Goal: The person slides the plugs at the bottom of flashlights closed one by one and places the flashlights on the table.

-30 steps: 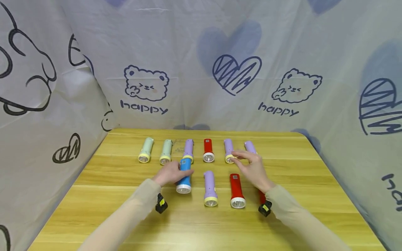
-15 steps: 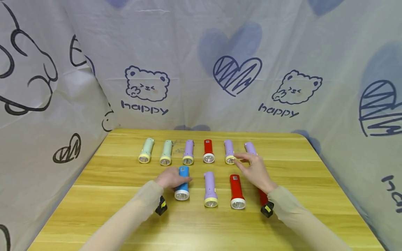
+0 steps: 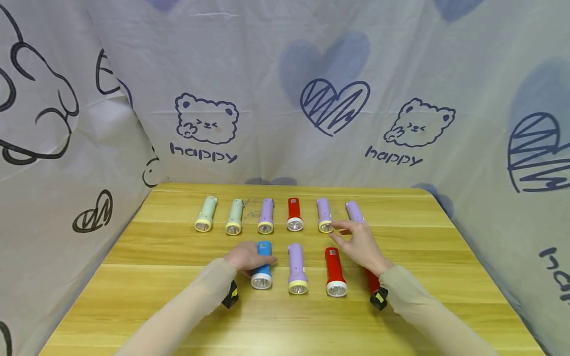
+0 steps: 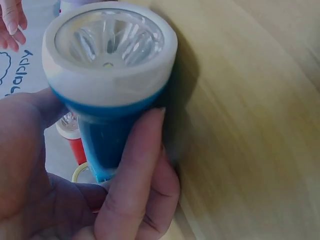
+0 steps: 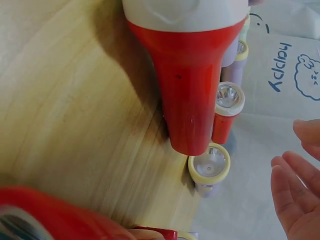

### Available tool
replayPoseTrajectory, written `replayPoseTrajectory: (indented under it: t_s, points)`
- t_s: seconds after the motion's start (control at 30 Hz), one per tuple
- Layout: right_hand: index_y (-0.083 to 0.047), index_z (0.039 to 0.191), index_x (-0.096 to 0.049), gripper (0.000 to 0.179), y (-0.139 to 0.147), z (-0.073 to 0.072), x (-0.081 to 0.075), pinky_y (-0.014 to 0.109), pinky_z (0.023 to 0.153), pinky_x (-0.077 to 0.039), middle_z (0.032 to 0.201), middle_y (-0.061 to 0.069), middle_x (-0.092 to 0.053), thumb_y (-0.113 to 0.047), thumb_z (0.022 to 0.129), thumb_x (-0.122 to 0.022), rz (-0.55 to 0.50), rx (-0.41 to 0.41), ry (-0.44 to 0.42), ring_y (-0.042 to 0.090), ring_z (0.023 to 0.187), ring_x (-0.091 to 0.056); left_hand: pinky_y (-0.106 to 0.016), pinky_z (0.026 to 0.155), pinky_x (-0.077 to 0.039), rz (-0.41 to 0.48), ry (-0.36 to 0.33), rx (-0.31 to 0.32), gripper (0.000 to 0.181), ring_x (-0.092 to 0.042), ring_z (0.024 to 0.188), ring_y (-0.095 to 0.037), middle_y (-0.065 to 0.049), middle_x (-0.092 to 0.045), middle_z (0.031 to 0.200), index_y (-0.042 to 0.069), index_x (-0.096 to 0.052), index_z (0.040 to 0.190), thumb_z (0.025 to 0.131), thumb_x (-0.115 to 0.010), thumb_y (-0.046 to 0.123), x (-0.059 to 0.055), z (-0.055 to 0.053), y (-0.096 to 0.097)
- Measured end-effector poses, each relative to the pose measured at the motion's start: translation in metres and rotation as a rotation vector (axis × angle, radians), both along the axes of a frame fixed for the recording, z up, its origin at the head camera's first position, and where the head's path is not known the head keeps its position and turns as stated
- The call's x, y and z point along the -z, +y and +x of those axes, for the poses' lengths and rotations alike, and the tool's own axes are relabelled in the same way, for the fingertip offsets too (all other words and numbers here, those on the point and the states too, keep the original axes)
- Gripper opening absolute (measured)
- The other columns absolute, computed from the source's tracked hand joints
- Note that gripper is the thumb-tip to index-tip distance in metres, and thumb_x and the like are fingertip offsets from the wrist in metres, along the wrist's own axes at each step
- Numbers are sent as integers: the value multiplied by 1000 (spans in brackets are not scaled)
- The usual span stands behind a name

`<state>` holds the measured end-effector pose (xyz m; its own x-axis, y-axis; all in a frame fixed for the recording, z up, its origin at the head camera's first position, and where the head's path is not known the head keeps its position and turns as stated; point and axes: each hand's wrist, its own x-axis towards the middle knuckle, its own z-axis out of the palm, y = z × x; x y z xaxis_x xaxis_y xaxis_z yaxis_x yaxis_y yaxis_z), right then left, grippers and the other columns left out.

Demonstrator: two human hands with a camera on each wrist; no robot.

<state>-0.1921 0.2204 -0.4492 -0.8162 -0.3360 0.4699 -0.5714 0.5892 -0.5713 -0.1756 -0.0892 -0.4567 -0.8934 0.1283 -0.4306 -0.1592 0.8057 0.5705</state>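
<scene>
My left hand (image 3: 242, 257) grips a blue flashlight (image 3: 263, 250), thumb on one side and fingers curled round the other, as the left wrist view shows. Its white head (image 4: 110, 80) faces me; whether it touches the table cannot be told. Just right of it lies a purple flashlight (image 3: 296, 262), then a red flashlight (image 3: 333, 267). Another red flashlight (image 3: 372, 280) is partly hidden under my right wrist. My right hand (image 3: 361, 244) hovers above the table with thumb and fingers apart, holding nothing. Its fingertips are near a purple flashlight (image 3: 324, 212) in the back row.
Along the back lie two mint flashlights (image 3: 207, 212), a purple flashlight (image 3: 266, 215), a red flashlight (image 3: 294, 213) and, at the right end, a purple flashlight (image 3: 355, 211) partly covered by my hand. The wooden table (image 3: 285, 326) meets a printed cloth (image 3: 267, 123) behind and at both sides.
My left hand has brought the blue flashlight toward me, from over the back-row purple flashlight to beside the front purple one. The right hand has dropped slightly, still holding nothing.
</scene>
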Motion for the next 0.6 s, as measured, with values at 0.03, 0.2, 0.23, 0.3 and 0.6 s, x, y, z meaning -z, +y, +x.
replayPoseTrajectory:
  t_s: [0.03, 0.2, 0.23, 0.3, 0.6]
  points:
    - [6, 112, -73, 29, 0, 0, 1, 46, 81, -63, 111, 21, -75, -1, 85, -78, 2, -1, -2, 36, 94, -74, -28, 56, -59, 3, -3, 1, 49, -67, 64, -18, -9, -65, 83, 1, -59, 99, 91, -70, 48, -1, 0, 0]
    - [5, 113, -73, 29, 0, 1, 0, 47, 83, -62, 112, 22, -75, -3, 85, -78, 5, 2, -29, 39, 95, -74, -29, 57, -59, 8, -18, -8, 50, -67, 64, -18, -10, -65, 84, 2, -58, 98, 93, -67, 51, -3, 1, -2]
    - [4, 113, -73, 29, 0, 1, -1, 47, 83, -62, 112, 22, -74, -4, 86, -78, 4, 4, -36, 39, 96, -74, -29, 57, -59, 6, -20, -8, 51, -67, 64, -18, -10, -65, 84, 2, -58, 98, 93, -66, 51, -4, 1, -3]
    - [3, 113, -73, 29, 0, 2, -2, 47, 84, -62, 113, 22, -74, -5, 86, -78, 6, 9, -50, 38, 97, -74, -29, 56, -59, -4, -18, -8, 52, -68, 63, -18, -10, -65, 84, 2, -58, 98, 93, -65, 53, -4, 1, -3]
    - [2, 116, -72, 31, 3, 2, 3, 49, 86, -61, 116, 23, -73, -5, 86, -78, 34, 7, -74, 39, 100, -73, -30, 58, -61, 27, -42, -21, 56, -69, 69, -20, -12, -63, 90, -2, -57, 104, 94, -64, 53, -5, 2, -6]
